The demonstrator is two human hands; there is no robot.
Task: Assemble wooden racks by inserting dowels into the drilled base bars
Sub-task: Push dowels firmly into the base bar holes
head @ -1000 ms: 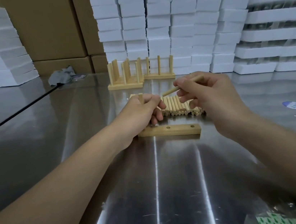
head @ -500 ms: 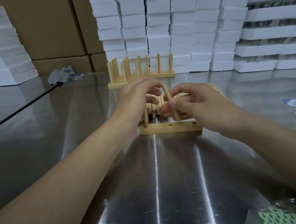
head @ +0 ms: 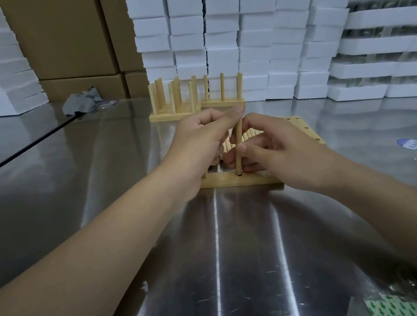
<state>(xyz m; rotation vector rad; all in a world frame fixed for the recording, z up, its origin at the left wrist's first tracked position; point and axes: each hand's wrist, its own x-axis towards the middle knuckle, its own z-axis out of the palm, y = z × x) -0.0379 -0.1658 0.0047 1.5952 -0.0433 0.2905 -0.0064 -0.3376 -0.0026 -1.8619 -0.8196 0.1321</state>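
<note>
1 dowel [head: 237,140], right hand [head: 281,153] pinching it, left hand [head: 197,140] touching its top with a fingertip [head: 238,109] (what its curled fingers hold is unclear), looks ready for pressing into the base bar [head: 231,181].

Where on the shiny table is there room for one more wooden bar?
Biggest bare patch: table between both forearms, from base bar down to the green-striped sheet. Also left of the left hand, toward the grey rag. Crowded: around the right hand, loose dowels and finished racks.
</note>
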